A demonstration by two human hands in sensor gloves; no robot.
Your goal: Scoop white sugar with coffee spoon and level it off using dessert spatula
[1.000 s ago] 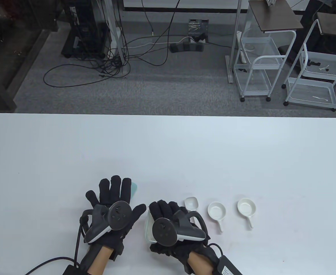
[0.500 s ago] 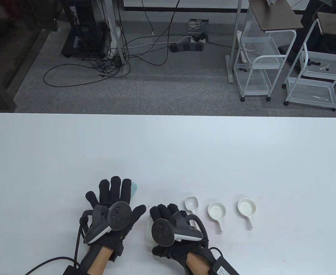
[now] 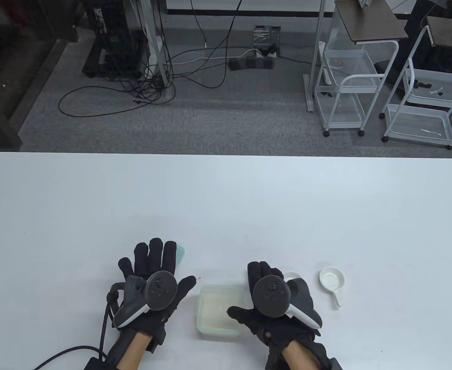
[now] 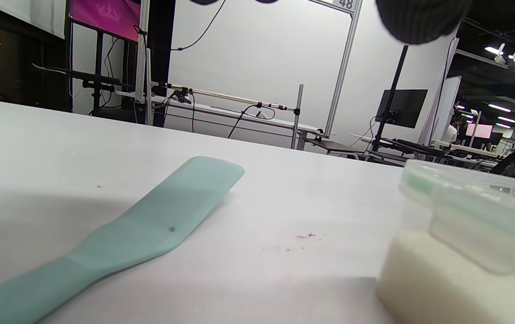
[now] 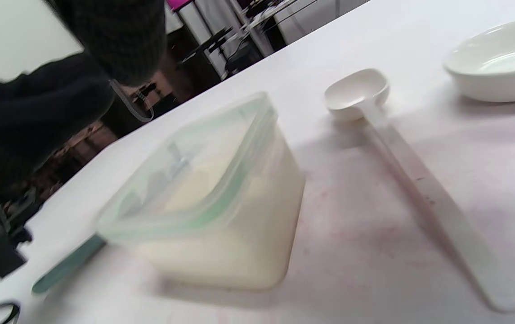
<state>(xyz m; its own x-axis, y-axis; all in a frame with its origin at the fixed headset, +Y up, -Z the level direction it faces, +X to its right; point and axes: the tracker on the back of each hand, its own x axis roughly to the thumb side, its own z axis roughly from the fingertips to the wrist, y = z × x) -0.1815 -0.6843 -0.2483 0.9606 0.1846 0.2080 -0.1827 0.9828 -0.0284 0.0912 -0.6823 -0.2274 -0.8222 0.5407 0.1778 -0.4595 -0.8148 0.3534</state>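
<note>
A clear lidless container of white sugar [image 3: 220, 308] stands on the table between my hands; it also shows in the right wrist view [image 5: 212, 193] and the left wrist view [image 4: 464, 243]. The white coffee spoon [image 5: 360, 94] lies flat on the table to its right, hidden under my right hand in the table view. My right hand [image 3: 272, 296] is open, fingers spread, over the spoon and holds nothing. The teal dessert spatula [image 4: 149, 229] lies flat on the table; only its tip [image 3: 180, 252] shows past my left hand [image 3: 156, 266], which lies open over it.
A small white handled dish [image 3: 331, 278] sits to the right of my right hand. A second dish [image 3: 292, 276] is mostly covered by that hand and shows in the right wrist view [image 5: 500, 63]. The white table [image 3: 226, 200] stretches bare beyond.
My right hand has moved right, off the sugar container, and now covers the coffee spoon and the nearer dish. The container is uncovered. My left hand has not moved.
</note>
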